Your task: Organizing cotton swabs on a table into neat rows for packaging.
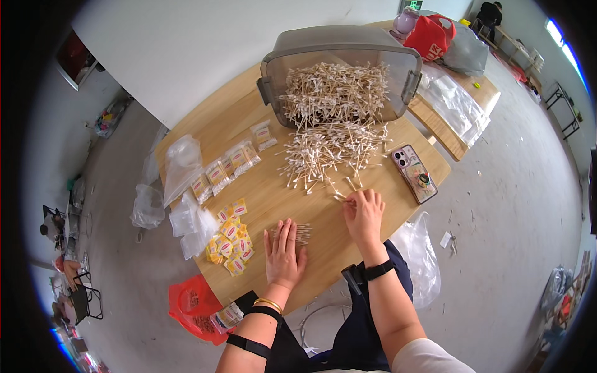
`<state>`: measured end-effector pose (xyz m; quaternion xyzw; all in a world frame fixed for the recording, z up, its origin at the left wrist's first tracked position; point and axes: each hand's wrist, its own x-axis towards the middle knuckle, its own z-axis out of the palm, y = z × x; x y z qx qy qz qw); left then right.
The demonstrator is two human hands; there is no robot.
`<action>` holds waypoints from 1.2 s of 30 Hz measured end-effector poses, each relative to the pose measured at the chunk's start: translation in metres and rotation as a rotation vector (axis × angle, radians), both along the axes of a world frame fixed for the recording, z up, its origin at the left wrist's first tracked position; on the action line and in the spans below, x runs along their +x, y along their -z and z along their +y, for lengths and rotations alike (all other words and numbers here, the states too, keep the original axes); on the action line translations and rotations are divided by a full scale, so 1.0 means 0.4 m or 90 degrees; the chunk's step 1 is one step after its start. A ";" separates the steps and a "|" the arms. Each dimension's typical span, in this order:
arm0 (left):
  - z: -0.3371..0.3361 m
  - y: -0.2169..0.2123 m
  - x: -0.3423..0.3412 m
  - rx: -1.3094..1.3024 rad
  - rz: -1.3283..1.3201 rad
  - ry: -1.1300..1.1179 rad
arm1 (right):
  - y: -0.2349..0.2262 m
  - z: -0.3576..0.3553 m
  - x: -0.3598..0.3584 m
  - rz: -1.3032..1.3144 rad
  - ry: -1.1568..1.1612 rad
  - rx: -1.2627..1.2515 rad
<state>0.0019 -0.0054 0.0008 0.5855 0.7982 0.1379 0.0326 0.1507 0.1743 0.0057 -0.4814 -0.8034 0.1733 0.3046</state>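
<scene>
Pressing flat on the wooden desk (273, 199), left hand (283, 252) with fingers spread, palm down, fingertips touching a small bundle of cotton swabs (303, 234) just to its right. Reaching further out, right hand (364, 214), fingers curled and pinched on a few loose swabs (343, 198) at the near edge of the big swab pile (329, 152). Spilling toward the near side, that pile, straight out of a grey plastic bin (339, 46) tipped on its side at the far end of the desk, more swabs heaped inside. Lying right of the pile, a phone (414, 174) in a patterned case, face down, close to the desk's right edge. Sitting left of the left hand, a cluster of small yellow and red packets (231, 237), with clear plastic bags (193, 224) just beyond them to the left. Lined up further off, a row of filled little swab packs (227, 166), and a crumpled clear bag (181, 158) at the far left corner. Resting on the floor near the left forearm, a red plastic bag (193, 304). Showing on both forearms, black straps; on the left wrist, a gold bangle (268, 304).
</scene>
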 end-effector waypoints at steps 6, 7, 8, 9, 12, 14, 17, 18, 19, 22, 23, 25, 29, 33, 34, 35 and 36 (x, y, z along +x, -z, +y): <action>-0.009 0.001 -0.001 0.016 0.004 -0.003 | -0.047 0.032 -0.084 0.038 -0.072 0.062; -0.007 0.000 0.001 0.022 -0.002 0.002 | -0.039 0.043 -0.099 0.015 -0.096 0.068; -0.005 0.000 0.003 0.028 -0.008 0.006 | -0.030 0.053 -0.108 -0.007 -0.120 0.074; -0.005 -0.001 0.004 0.027 -0.006 0.005 | -0.028 0.057 -0.118 -0.040 -0.108 0.074; -0.004 -0.004 0.004 0.024 -0.026 0.005 | -0.021 0.050 -0.122 -0.098 -0.135 0.000; -0.007 -0.008 0.005 0.034 -0.037 0.009 | -0.006 0.000 -0.135 -0.093 -0.176 0.018; -0.008 -0.007 0.001 0.039 -0.037 0.023 | -0.007 -0.076 -0.148 -0.061 -0.252 -0.006; -0.009 -0.009 0.001 0.038 -0.038 0.022 | -0.015 -0.091 -0.149 -0.031 -0.290 -0.052; -0.008 -0.010 0.000 0.024 -0.035 0.026 | -0.023 -0.086 -0.145 -0.002 -0.255 -0.025; -0.008 -0.020 -0.001 0.005 -0.028 0.023 | -0.038 -0.038 -0.121 0.044 -0.133 -0.010; -0.003 -0.021 0.000 0.004 -0.026 0.021 | -0.038 -0.023 -0.107 0.024 -0.105 0.009; -0.001 -0.019 0.001 0.000 -0.025 0.018 | -0.041 -0.016 -0.087 -0.008 -0.093 -0.010; -0.007 -0.018 -0.003 0.006 -0.015 0.014 | -0.015 -0.038 -0.111 -0.066 -0.097 -0.001; -0.002 0.001 -0.002 0.017 -0.030 0.022 | -0.007 -0.057 -0.153 -0.061 -0.172 -0.016; -0.002 0.007 -0.002 0.029 -0.043 0.018 | -0.002 -0.066 -0.161 -0.060 -0.173 -0.019; -0.003 0.011 -0.002 0.041 -0.055 0.014 | 0.007 -0.079 -0.166 -0.044 -0.245 -0.038; -0.006 0.009 -0.004 0.038 -0.052 0.012 | 0.004 -0.090 -0.173 -0.026 -0.319 -0.057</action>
